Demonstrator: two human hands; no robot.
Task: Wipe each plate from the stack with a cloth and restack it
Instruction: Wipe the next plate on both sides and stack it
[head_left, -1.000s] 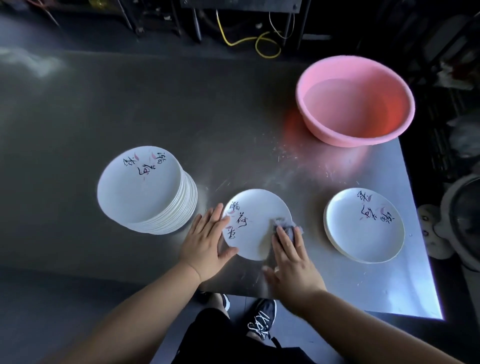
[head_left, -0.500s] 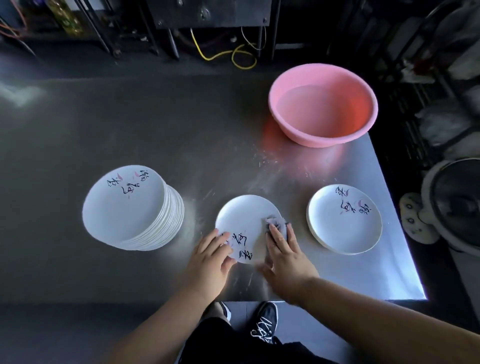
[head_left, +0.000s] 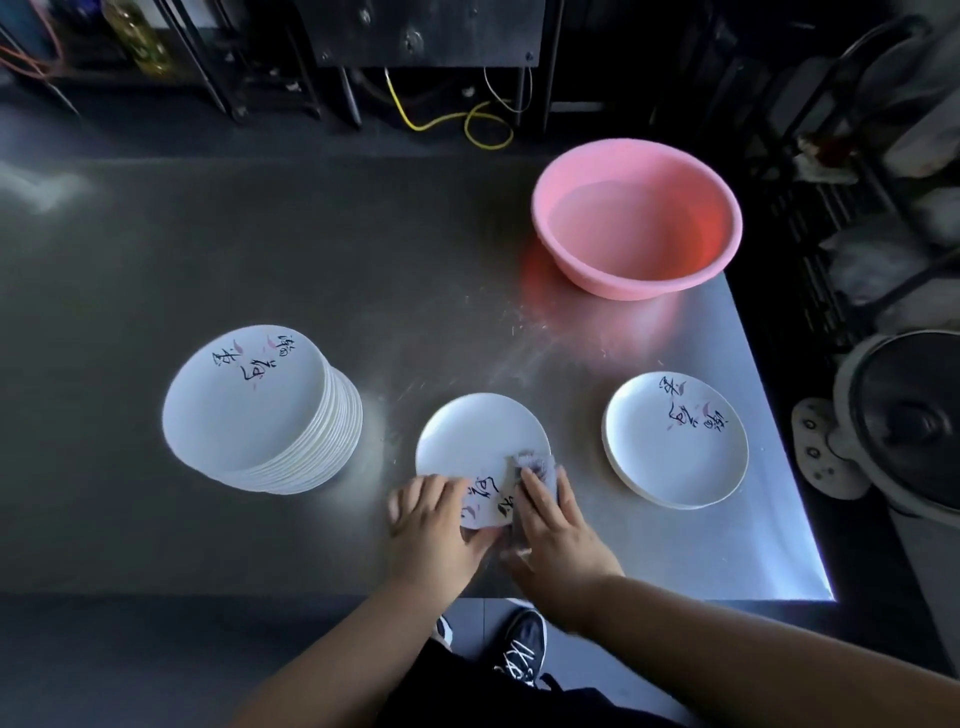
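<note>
Mid-wipe on a steel worktable (head_left: 260, 535). The plate being wiped (head_left: 480, 441) lies flat between the unwiped stack (head_left: 249, 410) at the left and the restacked plates (head_left: 675, 441) at the right. The left hand (head_left: 431, 525) rests on its near rim, fingers laid fairly flat, steadying it. The right hand (head_left: 553, 525) presses the grey cloth (head_left: 535, 465) onto the right part of the plate with extended fingers. Compared with one second ago, the plate's painted motif now sits at the near edge instead of the left, so the plate is being rotated under the cloth; the wipe appears well advanced. A pink basin (head_left: 636, 283) stands behind.
</note>
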